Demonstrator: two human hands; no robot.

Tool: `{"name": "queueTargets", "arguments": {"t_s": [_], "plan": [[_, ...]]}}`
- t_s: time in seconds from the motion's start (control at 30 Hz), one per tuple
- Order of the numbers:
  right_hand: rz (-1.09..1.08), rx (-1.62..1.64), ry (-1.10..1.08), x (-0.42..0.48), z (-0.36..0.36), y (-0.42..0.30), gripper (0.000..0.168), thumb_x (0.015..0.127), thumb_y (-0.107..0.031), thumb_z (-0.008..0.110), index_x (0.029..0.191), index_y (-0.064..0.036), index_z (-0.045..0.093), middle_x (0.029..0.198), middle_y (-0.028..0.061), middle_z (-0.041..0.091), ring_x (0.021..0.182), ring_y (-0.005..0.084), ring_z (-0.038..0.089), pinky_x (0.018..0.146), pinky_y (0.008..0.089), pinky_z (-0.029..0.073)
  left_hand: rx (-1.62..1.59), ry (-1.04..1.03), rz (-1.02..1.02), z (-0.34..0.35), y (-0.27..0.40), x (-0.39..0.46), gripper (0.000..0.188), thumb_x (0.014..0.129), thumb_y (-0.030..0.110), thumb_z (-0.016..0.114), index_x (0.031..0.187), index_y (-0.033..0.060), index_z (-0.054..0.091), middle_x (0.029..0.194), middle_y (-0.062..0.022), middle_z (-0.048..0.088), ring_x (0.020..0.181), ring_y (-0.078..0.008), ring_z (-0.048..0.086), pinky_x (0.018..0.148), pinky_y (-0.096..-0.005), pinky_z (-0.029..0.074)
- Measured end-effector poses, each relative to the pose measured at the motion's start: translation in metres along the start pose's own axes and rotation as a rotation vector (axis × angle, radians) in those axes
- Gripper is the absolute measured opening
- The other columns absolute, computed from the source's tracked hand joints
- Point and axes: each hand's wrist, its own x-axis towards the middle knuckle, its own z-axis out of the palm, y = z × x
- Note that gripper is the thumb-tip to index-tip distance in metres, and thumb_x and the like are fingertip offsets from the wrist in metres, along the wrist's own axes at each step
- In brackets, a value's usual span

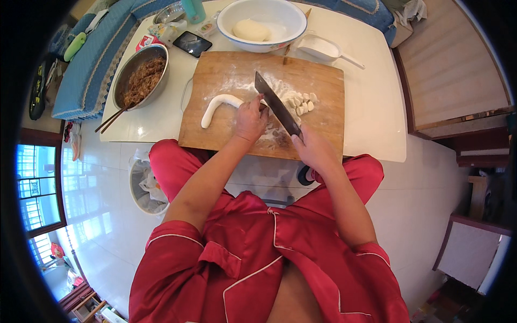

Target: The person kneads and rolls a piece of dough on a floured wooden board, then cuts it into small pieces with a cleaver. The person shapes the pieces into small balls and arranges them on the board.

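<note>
My right hand (315, 147) grips the handle of a cleaver (276, 104), whose dark blade slants up and left across a floured wooden board (226, 68). Just left of the blade, my left hand (250, 117) rests on one end of a rope of white dough (214, 107), which curves away to the left. The fingers of that hand partly hide the dough's end by the blade. To the right of the cleaver lie several small cut dough pieces (305, 104) among loose flour.
A steel bowl of brown filling (161, 52) with chopsticks (115, 120) stands left of the board. Beyond it are a phone (192, 44), an enamel basin (226, 30) holding a dough ball (251, 30), and a flour scoop (321, 47). A bin (135, 189) stands on the floor.
</note>
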Motion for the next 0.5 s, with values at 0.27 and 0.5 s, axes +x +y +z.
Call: {"name": "queueTargets", "arguments": {"t_s": [0.27, 0.5], "plan": [[-0.077, 0.073, 0.123, 0.029, 0.007, 0.002, 0.027, 0.092, -0.026, 0.058, 0.097, 0.000, 0.053, 0.078, 0.0228, 0.061, 0.076, 0.0421, 0.060, 0.068, 0.0489, 0.046, 0.209, -0.227, 0.213, -0.033, 0.002, 0.003, 0.047, 0.076, 0.011, 0.068, 0.121, 0.0051, 0.057, 0.097, -0.0112, 0.068, 0.096, -0.0299, 0.061, 0.088, -0.0443, 0.044], [-0.155, 0.105, 0.171, -0.001, -0.004, -0.007, 0.026, 0.090, -0.027, 0.061, 0.092, -0.002, 0.054, 0.067, 0.0165, 0.056, 0.061, 0.0322, 0.055, 0.059, 0.0441, 0.043, 0.117, -0.273, 0.365, -0.035, -0.012, 0.004, 0.031, 0.075, 0.009, 0.066, 0.105, 0.0048, 0.065, 0.093, -0.0109, 0.064, 0.092, -0.0286, 0.060, 0.085, -0.0407, 0.047]]}}
